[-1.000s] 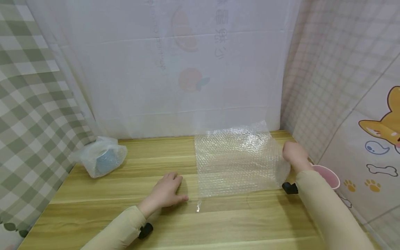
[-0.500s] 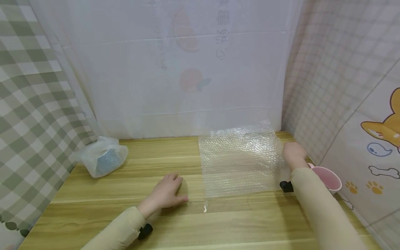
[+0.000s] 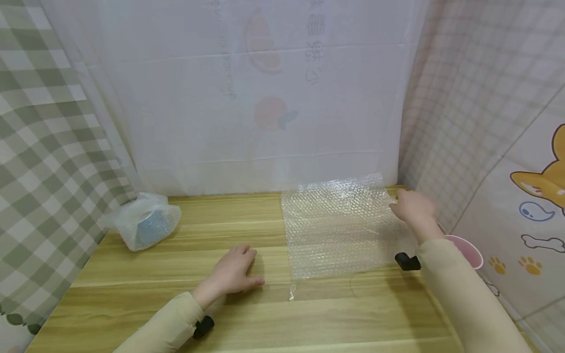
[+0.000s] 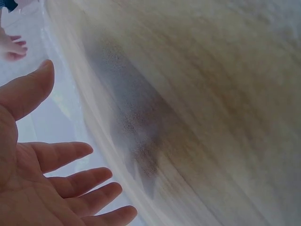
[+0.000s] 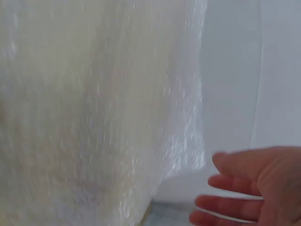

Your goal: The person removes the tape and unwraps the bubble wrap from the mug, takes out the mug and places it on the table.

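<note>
A clear sheet of bubble wrap (image 3: 337, 230) lies spread on the wooden table (image 3: 212, 215). At its right edge is my right hand (image 3: 414, 208), fingers loosely extended. The right wrist view shows that hand (image 5: 256, 186) with thumb and fingers apart from the sheet (image 5: 117, 103), its thumb tip near the sheet's corner and nothing in its grasp. My left hand (image 3: 234, 272) is low over the table, left of the sheet, with spread fingers. In the left wrist view its palm (image 4: 42, 174) holds nothing.
A blue object wrapped in bubble wrap (image 3: 150, 223) sits at the table's back left. A pink container (image 3: 468, 251) stands at the right edge, partly behind the right sleeve. A white curtain (image 3: 198, 113) hangs behind, with patterned cloth at both sides.
The bubble wrap has slid slightly right. My right hand, earlier closed at its right edge, has loosened its fingers and come away from it. The left hand has stayed in place.
</note>
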Motion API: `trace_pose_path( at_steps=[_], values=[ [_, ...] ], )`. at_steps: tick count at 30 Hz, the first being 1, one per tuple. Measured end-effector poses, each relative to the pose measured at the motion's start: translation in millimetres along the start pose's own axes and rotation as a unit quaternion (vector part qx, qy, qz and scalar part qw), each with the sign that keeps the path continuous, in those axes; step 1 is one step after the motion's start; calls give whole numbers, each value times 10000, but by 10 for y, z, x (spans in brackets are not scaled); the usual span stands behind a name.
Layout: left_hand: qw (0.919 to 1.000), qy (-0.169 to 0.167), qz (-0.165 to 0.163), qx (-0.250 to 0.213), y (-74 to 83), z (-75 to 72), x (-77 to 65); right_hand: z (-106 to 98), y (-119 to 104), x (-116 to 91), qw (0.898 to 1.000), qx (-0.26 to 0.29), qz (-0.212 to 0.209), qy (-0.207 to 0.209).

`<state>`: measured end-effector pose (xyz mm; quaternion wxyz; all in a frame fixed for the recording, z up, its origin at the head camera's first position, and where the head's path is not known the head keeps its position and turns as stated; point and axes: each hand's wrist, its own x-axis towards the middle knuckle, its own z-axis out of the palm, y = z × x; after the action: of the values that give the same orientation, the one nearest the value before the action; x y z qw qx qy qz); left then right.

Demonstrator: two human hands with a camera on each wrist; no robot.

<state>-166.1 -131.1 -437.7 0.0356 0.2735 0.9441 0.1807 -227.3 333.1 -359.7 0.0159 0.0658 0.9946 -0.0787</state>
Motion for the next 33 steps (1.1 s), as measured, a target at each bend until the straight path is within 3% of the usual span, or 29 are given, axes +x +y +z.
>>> trace_pose_path(
  at_steps=[4, 9, 13, 20, 33],
  values=[
    [10000, 13, 4, 24, 0, -9, 5, 138, -279, -144, 9966, -46, -797, -190],
    [9999, 69, -65, 45, -16, -24, 3, 412, -589, -353, 9933, -58, -1068, -443],
    [9998, 111, -140, 21, -33, -51, -16, 580, -707, -460, 9905, -117, -1153, -735],
    [9997, 167, -181, -44, -71, -96, -70, 772, -681, -462, 9895, 133, -1098, -935],
    [9996, 155, -221, -90, -95, -127, -91, 922, -407, -325, 9897, 217, -1353, -414]
  ],
)
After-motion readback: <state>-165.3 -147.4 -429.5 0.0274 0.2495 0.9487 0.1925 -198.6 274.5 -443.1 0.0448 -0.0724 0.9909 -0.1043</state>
